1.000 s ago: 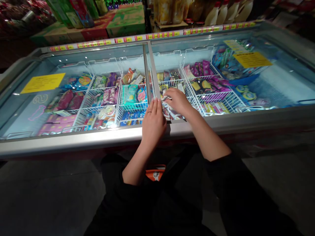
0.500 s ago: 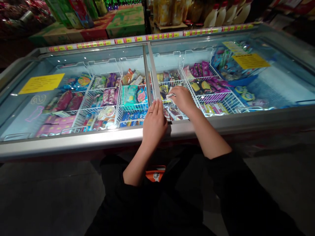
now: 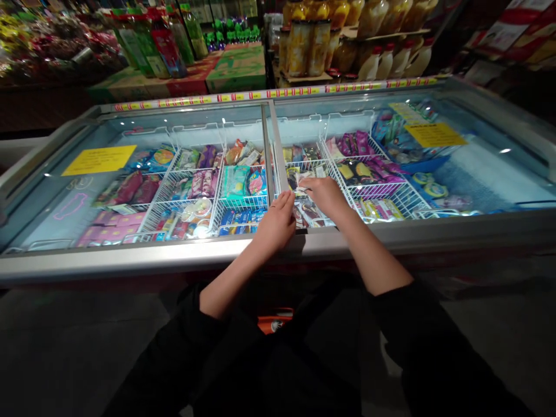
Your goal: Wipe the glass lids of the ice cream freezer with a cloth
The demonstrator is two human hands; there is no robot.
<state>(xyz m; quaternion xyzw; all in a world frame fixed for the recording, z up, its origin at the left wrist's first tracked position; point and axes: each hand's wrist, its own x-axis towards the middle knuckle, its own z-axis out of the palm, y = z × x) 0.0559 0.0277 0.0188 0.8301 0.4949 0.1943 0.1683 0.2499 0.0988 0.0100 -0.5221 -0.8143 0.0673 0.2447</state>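
Yellow notice (image 3: 99, 160): print illegible. Your left hand (image 3: 275, 223), fingers together, rests on the frame (image 3: 278, 147); your right hand (image 3: 325, 197) pinches a white wad (image 3: 303, 176).

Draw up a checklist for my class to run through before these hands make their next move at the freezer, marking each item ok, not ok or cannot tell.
1. Left hand resting on the metal divider: ok, fingers lie at its near end.
2. Right hand gripping the white wad: ok, pinched at the fingertips.
3. White wad pressed against the glass: cannot tell.
4. Black sleeves short of the freezer: ok, both forearms bare.
5. Glass free of smudges: cannot tell, too fine to see.
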